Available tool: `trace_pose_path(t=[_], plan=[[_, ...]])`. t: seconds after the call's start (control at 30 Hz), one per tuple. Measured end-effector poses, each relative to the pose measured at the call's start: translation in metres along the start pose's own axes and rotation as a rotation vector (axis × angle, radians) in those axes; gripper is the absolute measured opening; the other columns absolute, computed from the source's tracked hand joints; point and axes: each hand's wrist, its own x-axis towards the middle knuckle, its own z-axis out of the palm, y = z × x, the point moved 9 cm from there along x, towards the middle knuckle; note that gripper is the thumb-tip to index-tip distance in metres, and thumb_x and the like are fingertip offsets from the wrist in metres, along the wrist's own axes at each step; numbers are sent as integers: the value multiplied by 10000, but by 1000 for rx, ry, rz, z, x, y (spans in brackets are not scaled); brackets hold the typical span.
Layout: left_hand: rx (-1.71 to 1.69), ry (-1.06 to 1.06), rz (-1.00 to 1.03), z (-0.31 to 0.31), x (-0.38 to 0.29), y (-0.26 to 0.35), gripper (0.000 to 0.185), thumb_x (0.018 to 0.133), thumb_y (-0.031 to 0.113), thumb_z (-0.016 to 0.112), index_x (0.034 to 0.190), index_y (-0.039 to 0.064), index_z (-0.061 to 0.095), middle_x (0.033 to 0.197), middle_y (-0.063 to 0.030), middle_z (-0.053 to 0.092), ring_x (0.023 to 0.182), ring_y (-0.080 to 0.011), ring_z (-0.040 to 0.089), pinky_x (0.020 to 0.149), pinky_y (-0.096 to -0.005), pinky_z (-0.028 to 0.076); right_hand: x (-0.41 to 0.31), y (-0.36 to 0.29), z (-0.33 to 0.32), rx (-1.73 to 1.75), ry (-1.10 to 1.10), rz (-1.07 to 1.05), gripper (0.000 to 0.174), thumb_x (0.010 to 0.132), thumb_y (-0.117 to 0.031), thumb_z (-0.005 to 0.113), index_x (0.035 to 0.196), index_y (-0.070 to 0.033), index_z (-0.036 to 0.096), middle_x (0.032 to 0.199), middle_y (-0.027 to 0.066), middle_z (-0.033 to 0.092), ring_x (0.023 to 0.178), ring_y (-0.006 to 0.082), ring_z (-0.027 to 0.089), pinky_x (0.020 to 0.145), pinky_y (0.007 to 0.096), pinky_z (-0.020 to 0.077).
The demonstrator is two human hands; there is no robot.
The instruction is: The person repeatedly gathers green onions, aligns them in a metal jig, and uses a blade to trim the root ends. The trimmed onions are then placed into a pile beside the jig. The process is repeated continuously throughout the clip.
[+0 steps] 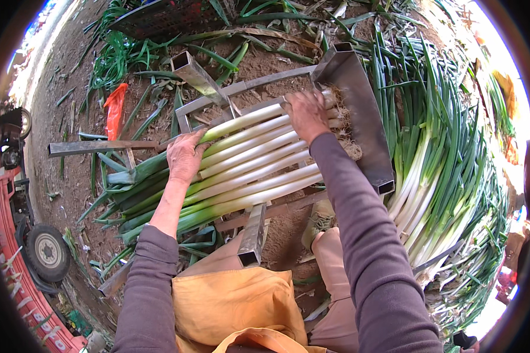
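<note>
Several leeks (251, 154) lie side by side across a metal frame (252, 88), white shanks to the right and green leaves to the left. Their roots (342, 117) face an upright metal end plate (355, 97). My left hand (185, 154) grips the farthest leek where its shank turns green. On the same leek, close to the roots, my right hand (307, 114) curls its fingers over the white shank. Both palms are hidden from above. Square metal posts (198, 79) rise on the far and near sides of the row.
To the right spreads a large heap of leeks (437, 154). Green plastic ties (119, 57) and an orange-red plastic piece (115, 110) lie on the soil at the far left. A dark crate (168, 20) stands beyond the frame. A red vehicle (4, 212) with a wheel (47, 251) is at left.
</note>
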Motion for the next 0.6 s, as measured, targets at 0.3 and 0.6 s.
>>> trace_pose_path(t=[0.3, 0.6], plan=[[-72, -195, -39, 3, 1, -4, 382, 873, 345, 702, 1237, 229, 695, 1194, -83, 698, 1146, -271, 617, 999, -418, 439, -31, 1, 2, -3, 100, 37, 281, 983, -355, 529, 1151, -165, 650, 1151, 21, 652, 1189, 242, 524, 1127, 505, 257], [27, -304, -290, -17, -8, -150, 562, 1003, 517, 396, 1138, 68, 706, 1052, -252, 682, 1061, -404, 639, 965, -449, 461, -36, -3, -4, 6, 227, -46, 258, 960, -352, 556, 1071, -146, 663, 1092, 37, 649, 1152, 245, 541, 1108, 507, 285]])
